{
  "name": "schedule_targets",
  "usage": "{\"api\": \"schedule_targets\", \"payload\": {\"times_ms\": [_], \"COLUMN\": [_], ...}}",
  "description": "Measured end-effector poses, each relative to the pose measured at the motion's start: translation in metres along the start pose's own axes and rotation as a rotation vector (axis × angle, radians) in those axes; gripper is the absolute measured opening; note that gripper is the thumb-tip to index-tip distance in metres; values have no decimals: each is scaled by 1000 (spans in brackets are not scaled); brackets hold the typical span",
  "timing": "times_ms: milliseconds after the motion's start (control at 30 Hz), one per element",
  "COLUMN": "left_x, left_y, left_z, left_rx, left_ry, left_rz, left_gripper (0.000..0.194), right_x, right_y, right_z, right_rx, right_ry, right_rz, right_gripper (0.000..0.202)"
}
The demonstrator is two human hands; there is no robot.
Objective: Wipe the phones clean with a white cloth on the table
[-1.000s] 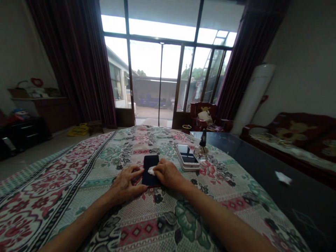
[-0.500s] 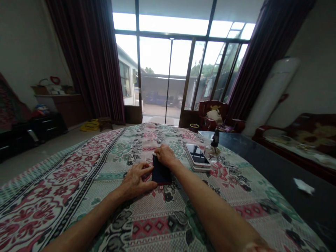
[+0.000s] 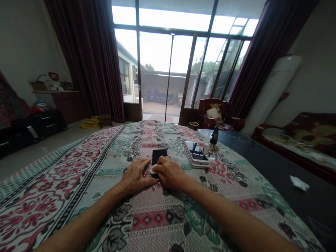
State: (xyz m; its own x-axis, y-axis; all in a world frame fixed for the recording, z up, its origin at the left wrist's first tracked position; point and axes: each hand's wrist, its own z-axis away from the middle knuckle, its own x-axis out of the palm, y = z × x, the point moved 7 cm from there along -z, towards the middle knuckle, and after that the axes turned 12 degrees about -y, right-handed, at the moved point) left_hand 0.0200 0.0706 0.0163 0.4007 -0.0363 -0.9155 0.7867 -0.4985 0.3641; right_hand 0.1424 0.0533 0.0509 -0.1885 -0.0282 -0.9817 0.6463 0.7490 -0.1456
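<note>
A dark smartphone (image 3: 159,155) lies flat on the patterned tablecloth in front of me, its lower part mostly covered by my hands. My left hand (image 3: 135,175) holds it by the left edge, with the thumb along the near corner. The fingers of my right hand (image 3: 172,173) are pinched around a small white tissue (image 3: 153,169), pressed on the lower part of the screen. To the right rests a pale-framed phone (image 3: 196,153) on top of another flat, light-coloured device (image 3: 199,165).
Behind the stacked devices stands a dark-topped bottle (image 3: 214,136) with a clear base. A crumpled white tissue (image 3: 299,183) lies on the dark table (image 3: 278,164) at the right. Beyond are a wooden chair (image 3: 214,113) and glass doors (image 3: 157,87).
My right hand has moved from the phone's far end down to its near end, uncovering the upper screen. The left hand stays at the left edge. The camera view has shifted slightly.
</note>
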Motion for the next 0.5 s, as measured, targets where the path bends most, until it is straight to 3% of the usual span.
{"api": "schedule_targets", "payload": {"times_ms": [167, 500], "left_x": [-1, -1], "left_y": [3, 5], "left_z": [1, 2], "left_rx": [31, 35], "left_ry": [6, -24], "left_rz": [-6, -23], "left_gripper": [64, 62], "right_x": [1, -2], "right_y": [-12, -11], "right_z": [14, 11], "right_rx": [-48, -30], "right_ry": [27, 23], "right_rz": [-38, -48], "right_gripper": [14, 14]}}
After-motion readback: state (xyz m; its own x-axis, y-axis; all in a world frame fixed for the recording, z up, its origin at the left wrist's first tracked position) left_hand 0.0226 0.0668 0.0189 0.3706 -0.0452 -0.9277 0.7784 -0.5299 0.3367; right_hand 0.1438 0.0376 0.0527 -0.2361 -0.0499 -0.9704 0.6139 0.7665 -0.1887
